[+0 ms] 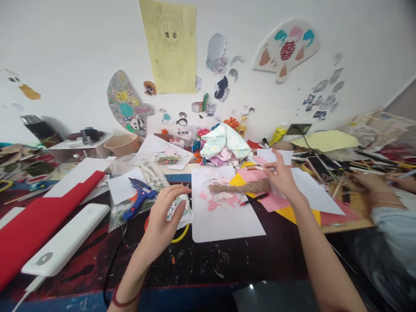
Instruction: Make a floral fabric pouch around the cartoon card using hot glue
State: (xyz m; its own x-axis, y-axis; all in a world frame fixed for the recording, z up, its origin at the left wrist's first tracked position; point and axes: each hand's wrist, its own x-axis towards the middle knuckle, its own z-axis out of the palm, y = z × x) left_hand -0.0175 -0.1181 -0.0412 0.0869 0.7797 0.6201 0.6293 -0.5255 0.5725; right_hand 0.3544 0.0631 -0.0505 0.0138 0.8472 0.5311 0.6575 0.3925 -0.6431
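Observation:
My left hand [169, 212] hovers over the front of the dark table, its fingers curved and apart with nothing between them. Beneath it are a small printed paper [180, 212] and the yellow-and-red scissor handles [180, 234], partly hidden. My right hand [282, 175] has its index finger raised; thumb and another finger close on the end of a slim pen-like thing [252, 167]. Just below lies a twisted bundle of brown twine [240, 187] on a white sheet [227, 225] with pink paper scraps [216, 199]. A black pen [255, 199] rests beside the twine.
Left of my hands lie a blue glue gun [140, 197], a white power bank [66, 240] with a cable, and a long red strip [48, 221]. Behind sits a crumpled pastel cloth [225, 143]. At right, another person's arm [383, 197] rests among pens and sticks.

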